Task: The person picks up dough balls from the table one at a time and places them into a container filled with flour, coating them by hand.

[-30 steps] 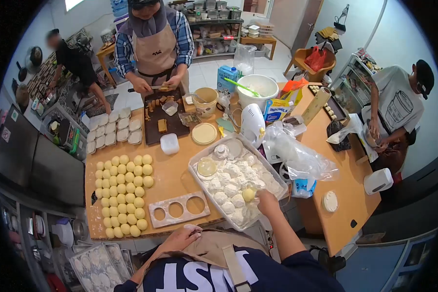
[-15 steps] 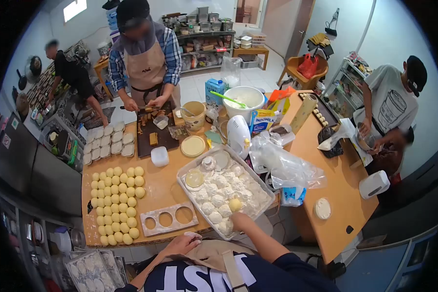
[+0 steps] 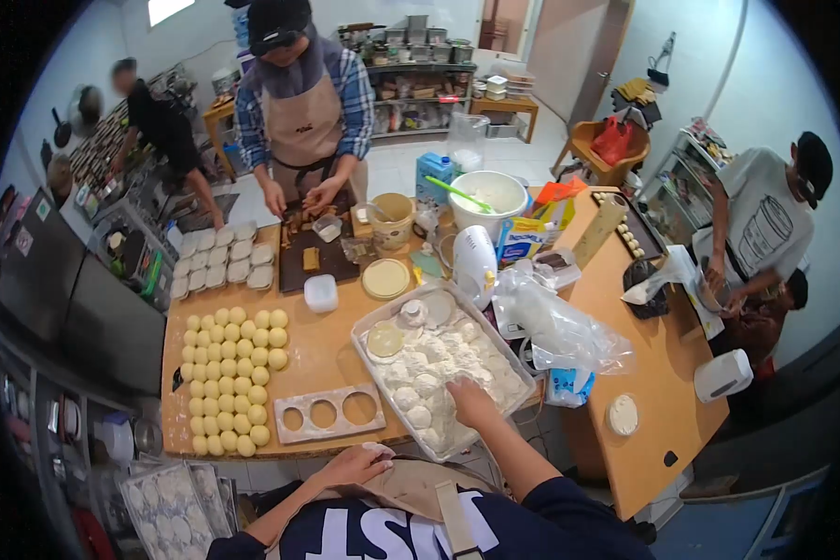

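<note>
My right hand (image 3: 473, 401) reaches into a white tray (image 3: 524, 384) of flour, over several flour-coated dough balls (image 3: 420, 385); its fingertips are in the flour, and what they hold, if anything, is hidden. My left hand (image 3: 361, 464) rests by the apron at the table's front edge, floury fingers curled together. Left of the tray lies a floured board with three round holes (image 3: 292, 432). Rows of smooth yellow dough balls (image 3: 227, 381) stand further left. A round translucent lid (image 3: 385, 339) sits inside the tray's back left corner.
Across the table a co-worker (image 3: 303, 112) works over a dark tray (image 3: 294, 277). White bucket (image 3: 488, 201), hand mixer (image 3: 475, 266) and plastic bags (image 3: 569, 327) stand behind and right. Another person (image 3: 763, 215) is at the right table; one more (image 3: 159, 121) stands far left.
My right hand has moved deeper into the tray, and the plain yellow ball near it no longer shows. My left hand stays by the apron. The co-worker's hands have moved apart.
</note>
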